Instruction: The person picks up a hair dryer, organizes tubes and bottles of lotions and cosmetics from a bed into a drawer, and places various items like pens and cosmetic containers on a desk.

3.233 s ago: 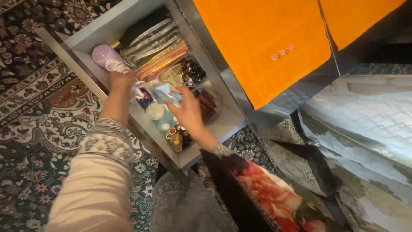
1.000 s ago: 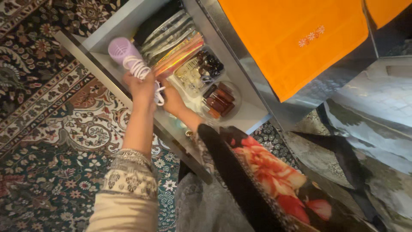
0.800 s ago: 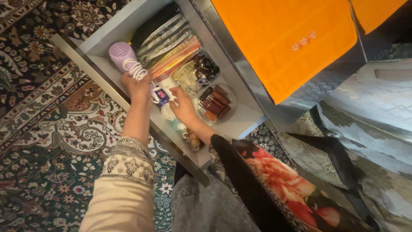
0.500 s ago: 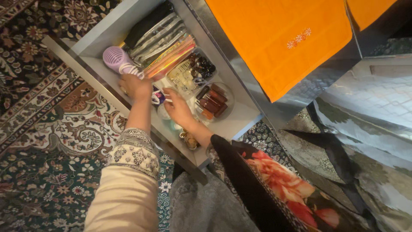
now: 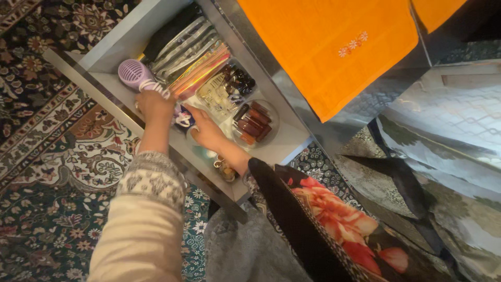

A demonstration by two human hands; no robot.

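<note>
Lilac hairdryer [image 5: 133, 75] — just beyond left grip [image 5: 154, 106]

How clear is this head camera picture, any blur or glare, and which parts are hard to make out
Head view: mostly sharp on the open drawer and patterned carpet; the left hand and right hand are slightly soft; the near sleeve is blurred; the shiny surface at right shows glare; small items under the hands are indistinct.
</note>
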